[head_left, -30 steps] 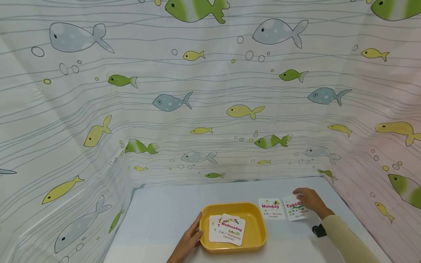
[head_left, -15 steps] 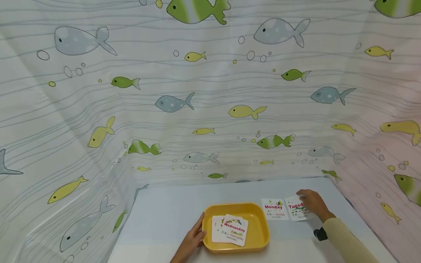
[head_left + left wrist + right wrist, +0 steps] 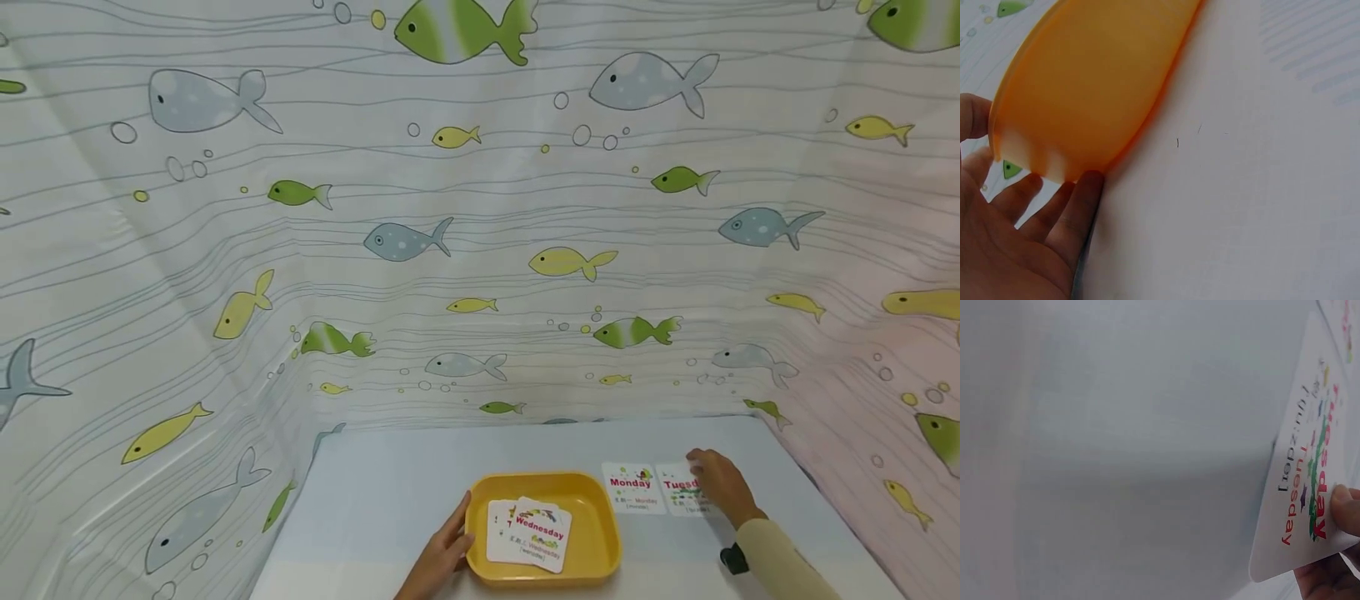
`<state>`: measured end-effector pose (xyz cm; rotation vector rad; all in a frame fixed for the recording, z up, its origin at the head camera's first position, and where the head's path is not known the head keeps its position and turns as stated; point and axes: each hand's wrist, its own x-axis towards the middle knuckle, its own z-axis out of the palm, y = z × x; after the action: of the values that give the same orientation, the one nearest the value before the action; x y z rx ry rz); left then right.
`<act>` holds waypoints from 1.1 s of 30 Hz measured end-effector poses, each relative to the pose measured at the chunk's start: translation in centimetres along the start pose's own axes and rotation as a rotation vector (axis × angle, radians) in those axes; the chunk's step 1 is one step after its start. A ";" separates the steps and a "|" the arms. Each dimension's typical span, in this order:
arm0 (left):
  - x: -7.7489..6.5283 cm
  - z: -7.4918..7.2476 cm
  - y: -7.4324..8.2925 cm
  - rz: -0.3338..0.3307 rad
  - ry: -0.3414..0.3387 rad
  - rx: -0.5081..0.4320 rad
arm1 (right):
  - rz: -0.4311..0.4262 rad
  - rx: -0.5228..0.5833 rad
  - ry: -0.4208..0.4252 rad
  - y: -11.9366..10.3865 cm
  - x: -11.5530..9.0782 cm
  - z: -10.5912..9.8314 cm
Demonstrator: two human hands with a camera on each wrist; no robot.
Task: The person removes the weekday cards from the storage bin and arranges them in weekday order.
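Pinches the Tuesday card (image 3: 677, 492) with the right hand (image 3: 724, 486), just right of the Monday card (image 3: 633, 490) on the table (image 3: 390, 487), hiding the end of its red word in the head view. With the left hand (image 3: 441, 552), grips the left side of the yellow tray (image 3: 594, 533), cut off in the left wrist view. Has in that tray the Wednesday card (image 3: 542, 546) atop lower cards (image 3: 498, 540) too covered to read.

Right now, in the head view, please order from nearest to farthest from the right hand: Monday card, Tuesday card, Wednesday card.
1. Tuesday card: pinched by the right hand.
2. Monday card: directly left of it.
3. Wednesday card: farther left, inside the yellow tray.
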<state>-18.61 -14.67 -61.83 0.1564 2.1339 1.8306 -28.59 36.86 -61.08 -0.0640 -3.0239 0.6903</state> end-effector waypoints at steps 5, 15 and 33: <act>-0.2 0.1 0.2 0.018 -0.005 0.012 | 0.003 -0.003 0.048 0.3 -0.2 0.7; -0.2 0.3 0.2 0.019 0.013 0.024 | 0.027 -0.065 0.050 0.1 0.0 1.3; 0.0 0.2 -0.2 0.036 0.007 0.032 | 0.135 -0.017 -0.082 0.4 -1.4 1.6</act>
<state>-18.50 -14.51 -62.09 0.1968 2.1797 1.8202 -27.23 36.48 -62.74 -0.2484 -3.1276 0.6932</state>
